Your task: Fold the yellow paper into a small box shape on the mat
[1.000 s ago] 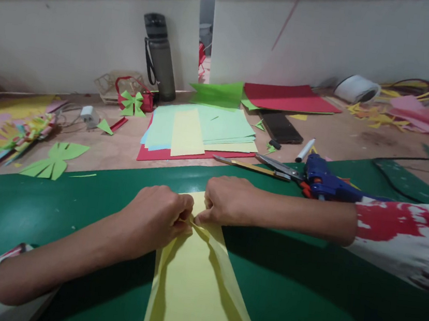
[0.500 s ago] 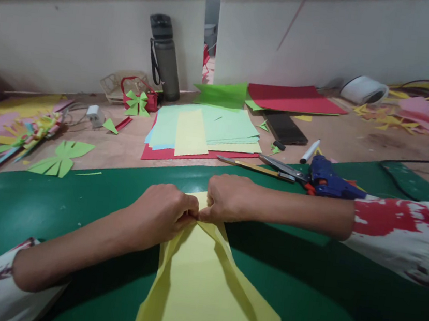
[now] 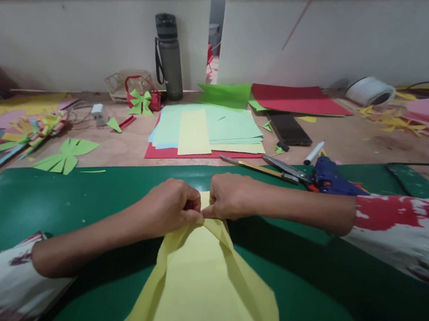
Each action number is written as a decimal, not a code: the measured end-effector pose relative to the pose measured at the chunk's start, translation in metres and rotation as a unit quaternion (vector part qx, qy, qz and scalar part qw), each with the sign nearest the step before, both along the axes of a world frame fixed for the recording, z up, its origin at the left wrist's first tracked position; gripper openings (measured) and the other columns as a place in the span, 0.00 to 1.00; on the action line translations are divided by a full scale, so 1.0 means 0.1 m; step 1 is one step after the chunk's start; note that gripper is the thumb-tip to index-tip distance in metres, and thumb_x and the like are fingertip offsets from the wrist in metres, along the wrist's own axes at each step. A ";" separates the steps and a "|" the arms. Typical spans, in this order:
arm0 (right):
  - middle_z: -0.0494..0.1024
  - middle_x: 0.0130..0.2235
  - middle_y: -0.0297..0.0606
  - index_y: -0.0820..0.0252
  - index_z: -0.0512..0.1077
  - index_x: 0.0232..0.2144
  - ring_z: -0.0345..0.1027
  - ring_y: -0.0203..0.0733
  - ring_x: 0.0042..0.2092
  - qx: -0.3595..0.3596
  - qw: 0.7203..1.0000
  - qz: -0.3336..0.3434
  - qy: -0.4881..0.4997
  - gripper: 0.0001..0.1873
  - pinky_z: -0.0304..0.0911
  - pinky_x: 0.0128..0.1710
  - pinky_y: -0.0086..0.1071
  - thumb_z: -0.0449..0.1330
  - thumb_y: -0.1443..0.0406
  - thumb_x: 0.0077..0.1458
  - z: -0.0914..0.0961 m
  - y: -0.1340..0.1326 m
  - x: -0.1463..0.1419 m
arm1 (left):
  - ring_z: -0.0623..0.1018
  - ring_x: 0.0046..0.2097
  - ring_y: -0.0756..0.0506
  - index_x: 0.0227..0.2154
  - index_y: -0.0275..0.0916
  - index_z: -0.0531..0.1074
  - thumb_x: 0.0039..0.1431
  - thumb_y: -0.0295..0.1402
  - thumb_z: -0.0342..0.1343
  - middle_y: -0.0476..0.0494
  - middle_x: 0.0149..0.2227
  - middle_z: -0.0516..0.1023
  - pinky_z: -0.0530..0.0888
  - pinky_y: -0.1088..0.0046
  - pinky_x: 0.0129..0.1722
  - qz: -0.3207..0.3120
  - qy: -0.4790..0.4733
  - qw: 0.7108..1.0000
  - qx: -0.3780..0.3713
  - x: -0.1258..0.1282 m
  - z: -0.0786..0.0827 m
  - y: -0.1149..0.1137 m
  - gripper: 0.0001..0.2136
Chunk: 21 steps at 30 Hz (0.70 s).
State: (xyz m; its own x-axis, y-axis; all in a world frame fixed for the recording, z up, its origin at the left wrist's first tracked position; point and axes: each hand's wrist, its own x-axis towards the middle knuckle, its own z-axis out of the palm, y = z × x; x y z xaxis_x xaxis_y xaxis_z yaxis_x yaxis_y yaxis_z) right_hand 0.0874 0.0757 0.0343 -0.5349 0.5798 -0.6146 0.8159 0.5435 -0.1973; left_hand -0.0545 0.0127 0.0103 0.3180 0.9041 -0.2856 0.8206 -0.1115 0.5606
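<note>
- In the head view, a large sheet of pale yellow paper [image 3: 210, 285] lies on a smooth dark green mat [image 3: 73, 198], in the middle; its near end goes out at the bottom of the picture.
- Both side edges of this sheet are folded inward, and the folds come together near its far end.
- The left hand [image 3: 175, 205] is at this meeting place, with thumb and fingers closed together, pinching the paper.
- The right hand [image 3: 233, 196] is just beside it; its fingers are bent and the thumb touches the fold, but I cannot tell whether they grip it.
- Beyond the right forearm is a blue plastic glue gun [image 3: 332, 177].
- Behind the hands, a stack of pale green paper [image 3: 237, 129] lies on the brown table [image 3: 125, 142].
</note>
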 end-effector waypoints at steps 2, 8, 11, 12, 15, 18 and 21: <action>0.73 0.18 0.36 0.62 0.75 0.24 0.66 0.40 0.23 -0.027 1.000 -0.002 0.001 0.17 0.56 0.23 0.30 0.57 0.53 0.40 0.01 0.02 0.00 | 0.65 0.23 0.52 0.23 0.36 0.73 0.48 0.34 0.54 0.50 0.20 0.70 0.54 0.78 0.20 0.005 -0.002 1.000 0.001 0.00 -0.01 0.00 0.07; 0.73 0.18 0.37 0.65 0.73 0.21 0.67 0.39 0.24 -0.078 0.997 0.005 0.012 0.14 0.57 0.22 0.28 0.56 0.58 0.41 0.04 0.06 -0.01 | 0.66 0.23 0.52 0.23 0.36 0.73 0.49 0.35 0.54 0.50 0.21 0.71 0.56 0.78 0.21 0.007 0.008 1.000 0.012 0.02 0.00 0.00 0.08; 0.74 0.18 0.38 0.65 0.72 0.20 0.67 0.38 0.24 -0.079 0.997 0.013 0.017 0.13 0.56 0.21 0.28 0.56 0.59 0.42 0.02 0.07 -0.01 | 0.67 0.24 0.51 0.23 0.36 0.73 0.49 0.35 0.54 0.49 0.21 0.71 0.57 0.77 0.22 0.008 0.021 0.999 0.025 0.03 0.00 0.00 0.07; 0.74 0.18 0.38 0.65 0.72 0.19 0.67 0.38 0.23 -0.080 0.997 0.014 0.019 0.13 0.56 0.20 0.27 0.56 0.59 0.42 0.02 0.07 -0.01 | 0.67 0.24 0.51 0.23 0.36 0.73 0.48 0.35 0.54 0.49 0.21 0.71 0.57 0.77 0.22 0.008 0.025 0.999 0.028 0.03 0.00 0.00 0.07; 0.72 0.16 0.37 0.64 0.71 0.18 0.66 0.37 0.22 -0.081 0.996 0.015 0.023 0.13 0.55 0.20 0.27 0.56 0.58 0.41 0.00 0.08 -0.01 | 0.67 0.24 0.51 0.23 0.37 0.73 0.49 0.35 0.54 0.50 0.21 0.71 0.57 0.77 0.22 0.007 0.033 0.999 0.027 0.04 0.00 -0.01 0.07; 0.72 0.16 0.37 0.64 0.71 0.17 0.64 0.36 0.21 -0.077 0.997 0.011 0.017 0.13 0.54 0.19 0.27 0.56 0.59 0.41 -0.01 0.07 0.00 | 0.67 0.24 0.51 0.23 0.37 0.72 0.49 0.35 0.54 0.50 0.21 0.71 0.57 0.77 0.22 0.006 0.039 0.999 0.028 0.04 0.00 -0.01 0.07; 0.74 0.18 0.38 0.65 0.71 0.17 0.65 0.36 0.21 -0.085 0.996 0.017 0.027 0.16 0.55 0.20 0.27 0.54 0.58 0.45 -0.01 0.07 0.03 | 0.67 0.24 0.51 0.23 0.37 0.72 0.49 0.35 0.54 0.50 0.21 0.71 0.57 0.76 0.22 0.007 0.052 0.998 0.037 0.04 0.00 -0.01 0.07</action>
State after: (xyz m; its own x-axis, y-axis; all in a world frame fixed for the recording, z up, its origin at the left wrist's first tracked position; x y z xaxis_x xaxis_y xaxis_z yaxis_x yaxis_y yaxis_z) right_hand 0.0899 0.0831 0.0335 -0.5873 0.4509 -0.6721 0.7836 0.5247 -0.3326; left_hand -0.0505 0.0122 0.0104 0.2773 0.9278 -0.2495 0.8759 -0.1374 0.4625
